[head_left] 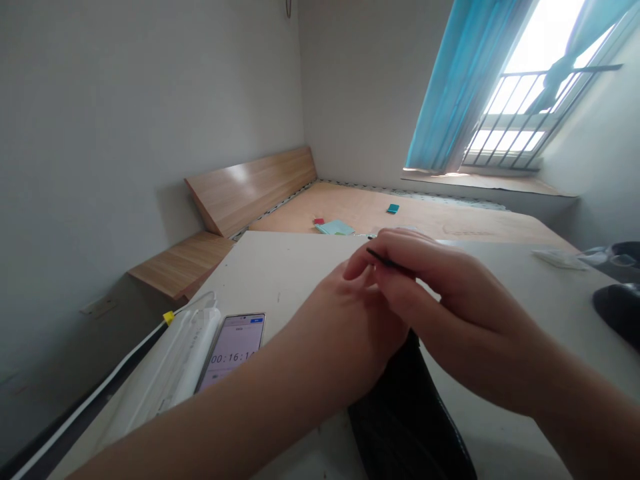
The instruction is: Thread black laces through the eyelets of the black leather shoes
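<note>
A black, shoe-like item (410,420) with a shiny edge stands on the white table right in front of me. My left hand (363,313) is bent over its top. Its back faces me, and most of its fingers are hidden behind the hand and under my right hand. Just above, my right hand (430,273) pinches a thin black strip (387,260), perhaps a lace, between thumb and fingers. The right fingertips touch or nearly touch the back of my left hand. The far end of the strip is out of sight.
Left of my forearm lie a phone (233,350) showing a running timer and a white power strip (193,350) with a cable. A rounded black object (617,310) sits at the right edge beside clear plastic (560,259). Beyond the white table (280,267) is a bed board (440,213).
</note>
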Tool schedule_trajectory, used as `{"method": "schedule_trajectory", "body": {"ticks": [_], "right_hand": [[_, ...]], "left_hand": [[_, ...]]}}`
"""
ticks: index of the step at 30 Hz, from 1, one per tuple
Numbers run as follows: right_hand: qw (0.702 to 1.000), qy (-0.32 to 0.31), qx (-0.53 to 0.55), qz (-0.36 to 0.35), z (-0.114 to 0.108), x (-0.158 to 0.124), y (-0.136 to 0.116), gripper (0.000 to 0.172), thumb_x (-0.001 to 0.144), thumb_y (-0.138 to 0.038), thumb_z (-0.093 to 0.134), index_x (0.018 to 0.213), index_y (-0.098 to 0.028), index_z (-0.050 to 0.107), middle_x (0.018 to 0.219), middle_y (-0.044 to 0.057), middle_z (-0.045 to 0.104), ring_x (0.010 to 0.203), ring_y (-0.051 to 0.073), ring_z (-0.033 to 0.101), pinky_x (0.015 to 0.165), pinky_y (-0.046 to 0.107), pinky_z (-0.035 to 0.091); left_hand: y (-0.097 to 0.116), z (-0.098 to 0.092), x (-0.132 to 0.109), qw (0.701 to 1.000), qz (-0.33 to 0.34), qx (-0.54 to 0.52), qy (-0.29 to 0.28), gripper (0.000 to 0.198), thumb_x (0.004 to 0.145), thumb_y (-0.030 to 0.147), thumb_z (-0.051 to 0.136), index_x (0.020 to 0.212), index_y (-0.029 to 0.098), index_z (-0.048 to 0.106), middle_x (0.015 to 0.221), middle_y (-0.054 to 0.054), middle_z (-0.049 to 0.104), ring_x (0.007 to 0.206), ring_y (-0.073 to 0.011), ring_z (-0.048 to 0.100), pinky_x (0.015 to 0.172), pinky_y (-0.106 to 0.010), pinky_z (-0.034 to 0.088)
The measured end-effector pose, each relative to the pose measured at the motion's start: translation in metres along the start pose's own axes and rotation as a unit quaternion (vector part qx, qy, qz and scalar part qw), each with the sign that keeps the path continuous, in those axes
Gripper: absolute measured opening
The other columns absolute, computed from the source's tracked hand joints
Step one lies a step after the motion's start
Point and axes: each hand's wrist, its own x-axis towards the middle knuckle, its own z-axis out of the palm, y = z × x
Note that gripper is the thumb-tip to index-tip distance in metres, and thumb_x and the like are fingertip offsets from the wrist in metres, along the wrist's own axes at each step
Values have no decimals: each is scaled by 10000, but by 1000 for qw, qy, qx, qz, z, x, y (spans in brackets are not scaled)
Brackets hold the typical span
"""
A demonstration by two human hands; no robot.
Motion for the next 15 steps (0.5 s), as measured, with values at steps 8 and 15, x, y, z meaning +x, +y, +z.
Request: {"method": "schedule_trajectory", "body": {"ticks": [8,15], "right_hand": [[969,14,187,162,-2,13,26,167,808,-255,479,696,-190,584,647,-8,501,621,127,497,516,233,394],[949,-252,156,105,16,1,15,223,799,-89,469,837,-179,670,704,-29,554,654,98,494,578,213,412]], "left_hand": [[-20,-42,-3,872,-181,-437,126,510,849,1,126,980,193,581,805,-16,665,674,-122,635,559,-257,524],[-31,-27,-3,897,-255,-320,165,586,931,125,20,1326,204,445,986,-75,632,765,-161,619,576,-275,509]]}}
